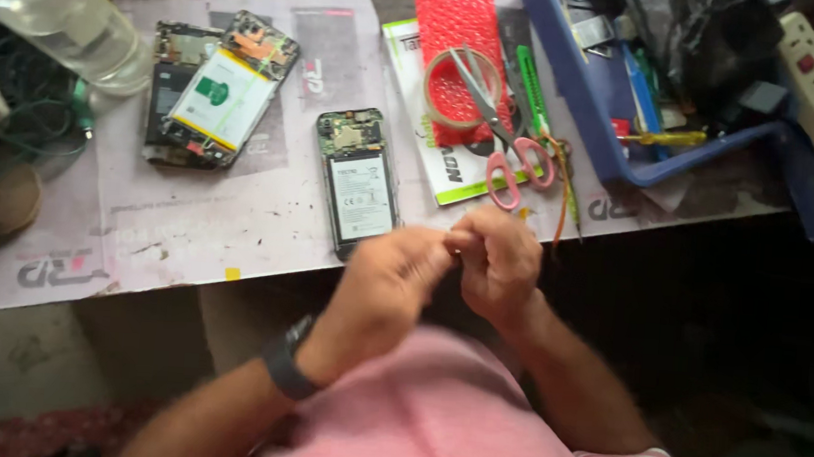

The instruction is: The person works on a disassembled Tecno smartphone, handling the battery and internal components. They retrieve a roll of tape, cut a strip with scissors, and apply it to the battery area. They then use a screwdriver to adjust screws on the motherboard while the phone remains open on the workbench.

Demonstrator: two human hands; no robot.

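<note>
Two hands meet over the counter edge, in front of an opened phone.

The left hand (386, 280) and right hand (495, 263) are blurred, fingertips pinched together; whether they grip anything cannot be told. The opened phone (357, 181) lies flat on the counter (188, 223), just beyond the hands. The blue tray (613, 152), cut off at the top, holds a yellow screwdriver (666, 138) among dark clutter that is hard to make out.

The opened phone (357, 181) lies flat, battery up, on the table edge.
</note>
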